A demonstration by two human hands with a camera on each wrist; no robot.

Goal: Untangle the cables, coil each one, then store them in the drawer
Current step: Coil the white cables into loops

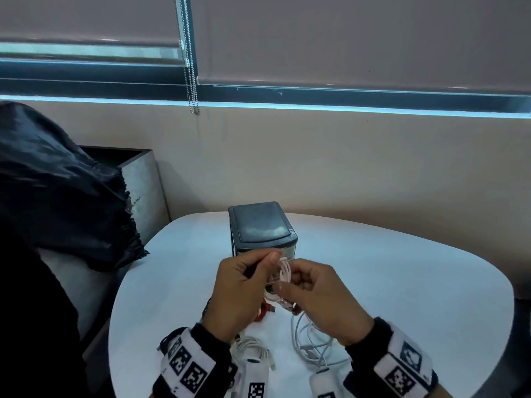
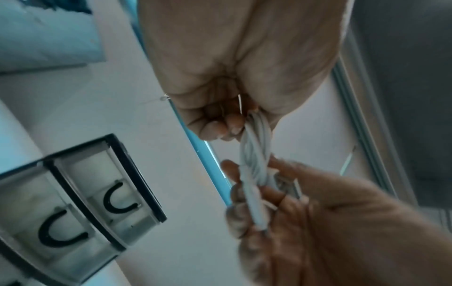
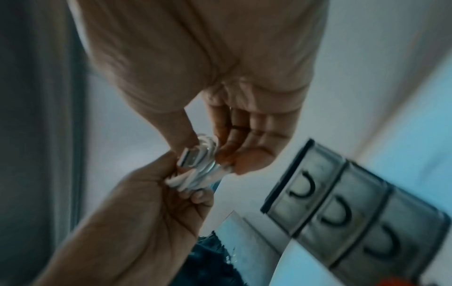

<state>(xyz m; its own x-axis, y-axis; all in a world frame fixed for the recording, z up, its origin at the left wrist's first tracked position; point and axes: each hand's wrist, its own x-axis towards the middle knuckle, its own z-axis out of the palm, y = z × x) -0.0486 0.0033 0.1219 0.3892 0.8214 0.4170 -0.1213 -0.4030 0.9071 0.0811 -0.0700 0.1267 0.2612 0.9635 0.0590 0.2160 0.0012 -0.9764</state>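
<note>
Both hands, left hand and right hand, are pinching a coiled white cable above the white rounded tabletop, just before the small black drawer unit; loose white cables are lying at the near edge.

The black drawer unit stands near the table's far edge, straight ahead of my hands. To its left and right the tabletop lies bare out to the edges. Near the front edge, loose white cables and a red cable clutter the surface beneath my wrists.
</note>
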